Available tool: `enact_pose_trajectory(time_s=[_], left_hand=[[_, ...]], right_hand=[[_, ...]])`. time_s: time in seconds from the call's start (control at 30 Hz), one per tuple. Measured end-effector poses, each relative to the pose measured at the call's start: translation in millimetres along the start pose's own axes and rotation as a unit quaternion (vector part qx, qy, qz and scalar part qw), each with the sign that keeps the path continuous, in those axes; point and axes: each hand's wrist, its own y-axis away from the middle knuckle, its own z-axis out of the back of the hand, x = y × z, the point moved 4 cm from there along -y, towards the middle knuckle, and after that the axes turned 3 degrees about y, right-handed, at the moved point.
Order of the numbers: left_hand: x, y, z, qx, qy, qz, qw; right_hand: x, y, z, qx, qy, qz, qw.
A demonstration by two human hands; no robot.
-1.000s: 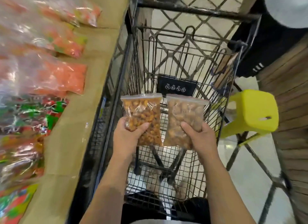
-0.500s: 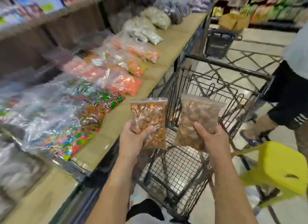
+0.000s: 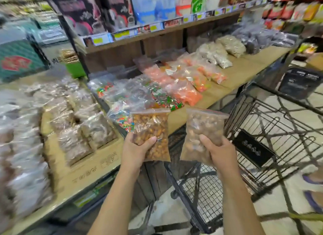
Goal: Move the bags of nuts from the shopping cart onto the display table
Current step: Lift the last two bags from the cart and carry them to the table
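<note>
I count two bags of nuts up over the display table [image 3: 206, 101] edge: one orange-brown bag [image 3: 153, 129] and one paler brown bag [image 3: 204, 128], one per hand, so two hands, plus one shopping cart [image 3: 262, 129] right of that table

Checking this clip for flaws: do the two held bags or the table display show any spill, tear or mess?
Nothing stands out. The left hand and right hand each hold a sealed bag of nuts; no nuts lie loose on the display table.
</note>
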Motion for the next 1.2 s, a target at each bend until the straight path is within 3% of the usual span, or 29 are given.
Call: enact_pose_trajectory(time_s=[0.43, 0.63, 0.9, 1.2], left_hand=[[-16.7, 4.3, 178.9, -0.164, 0.026, -0.041, 0.985], [-12.7, -4.6, 238.6, -0.182, 0.059, -0.021, 0.981], [11.3, -24.1, 289.1, -0.194, 0.069, 0.031, 0.978], [35.8, -48.6, 296.2, -0.217, 0.072, 0.086, 0.970]], right_hand=[[-4.2, 23.2, -180.3, 0.152, 0.007, -0.010, 0.988], [-4.7, 44.5, -248.2, 0.190, 0.029, 0.006, 0.981], [-13.2, 52.5, -308.9, 0.207, 0.063, 0.001, 0.976], [-29.6, 31.9, -340.3, 0.235, 0.086, -0.010, 0.968]])
